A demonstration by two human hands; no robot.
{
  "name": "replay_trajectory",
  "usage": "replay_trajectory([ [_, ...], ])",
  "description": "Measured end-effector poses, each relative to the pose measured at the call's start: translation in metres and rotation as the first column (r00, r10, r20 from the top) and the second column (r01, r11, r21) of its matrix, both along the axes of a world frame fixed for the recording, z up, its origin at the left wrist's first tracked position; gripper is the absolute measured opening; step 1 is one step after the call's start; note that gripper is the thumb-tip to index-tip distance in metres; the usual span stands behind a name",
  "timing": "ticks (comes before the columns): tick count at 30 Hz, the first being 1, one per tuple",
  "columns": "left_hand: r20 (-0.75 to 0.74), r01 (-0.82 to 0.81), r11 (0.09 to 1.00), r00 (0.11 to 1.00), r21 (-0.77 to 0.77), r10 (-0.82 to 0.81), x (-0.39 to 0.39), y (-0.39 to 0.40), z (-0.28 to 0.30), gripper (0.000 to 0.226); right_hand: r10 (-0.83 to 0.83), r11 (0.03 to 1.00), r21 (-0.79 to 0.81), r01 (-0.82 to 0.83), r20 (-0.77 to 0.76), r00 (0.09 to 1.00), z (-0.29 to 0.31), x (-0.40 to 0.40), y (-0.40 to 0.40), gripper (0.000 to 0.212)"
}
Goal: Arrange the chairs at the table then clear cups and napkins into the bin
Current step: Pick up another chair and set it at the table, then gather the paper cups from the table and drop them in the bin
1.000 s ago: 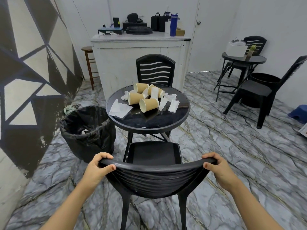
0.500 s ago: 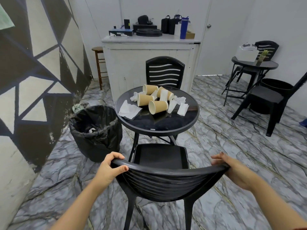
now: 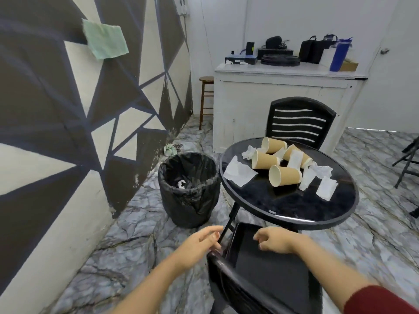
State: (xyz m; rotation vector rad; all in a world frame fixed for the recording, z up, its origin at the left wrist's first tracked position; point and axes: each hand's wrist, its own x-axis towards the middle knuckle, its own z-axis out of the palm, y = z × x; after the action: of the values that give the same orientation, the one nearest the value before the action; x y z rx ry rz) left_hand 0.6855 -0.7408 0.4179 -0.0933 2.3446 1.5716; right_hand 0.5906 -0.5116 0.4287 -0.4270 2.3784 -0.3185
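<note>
Left hand (image 3: 199, 243) and right hand (image 3: 273, 241) hovering loose-fingered, grasping nothing, over near chair (image 3: 260, 275); cups (image 3: 284, 175) and napkins (image 3: 238, 173) lying on table (image 3: 294, 211)

Dark red sleeve (image 3: 383, 301), right arm

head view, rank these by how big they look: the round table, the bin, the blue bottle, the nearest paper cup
1. round table
2. bin
3. blue bottle, paper cup: look alike; the bottle stands farther off, so I won't rank them.
</note>
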Motion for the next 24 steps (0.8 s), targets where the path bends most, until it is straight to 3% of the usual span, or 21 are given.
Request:
replay_trajectory([
  [2, 0.002, -0.032, 0.979, 0.999, -0.200, 0.033, -0.016, -0.014, -0.005, 0.037, 0.052, 0.999, -0.015, -0.052, -0.024, 0.998, -0.008, -0.014, -0.034, 0.044],
  [5, 0.035, -0.078, 0.868, 0.993, -0.490, 0.109, -0.034, -0.044, -0.022, 0.049, 0.151, 0.988, -0.029, -0.152, -0.041, 0.988, -0.019, -0.029, -0.079, 0.050],
  [8, 0.149, -0.025, 0.765, 0.976, -0.643, 0.158, -0.044, -0.069, -0.033, 0.058, 0.218, 0.976, -0.012, -0.218, -0.015, 0.976, -0.032, -0.045, -0.111, 0.056],
  [16, 0.277, 0.077, 0.678, 0.942, -0.731, 0.191, -0.083, -0.103, -0.054, 0.059, 0.290, 0.956, 0.031, -0.292, 0.050, 0.956, -0.063, -0.089, -0.159, 0.056],
  [24, 0.372, 0.227, 0.684, 0.925, -0.693, 0.070, -0.172, -0.148, -0.081, 0.062, 0.172, 0.983, 0.038, -0.181, 0.171, 0.970, -0.102, -0.139, -0.181, 0.055],
])
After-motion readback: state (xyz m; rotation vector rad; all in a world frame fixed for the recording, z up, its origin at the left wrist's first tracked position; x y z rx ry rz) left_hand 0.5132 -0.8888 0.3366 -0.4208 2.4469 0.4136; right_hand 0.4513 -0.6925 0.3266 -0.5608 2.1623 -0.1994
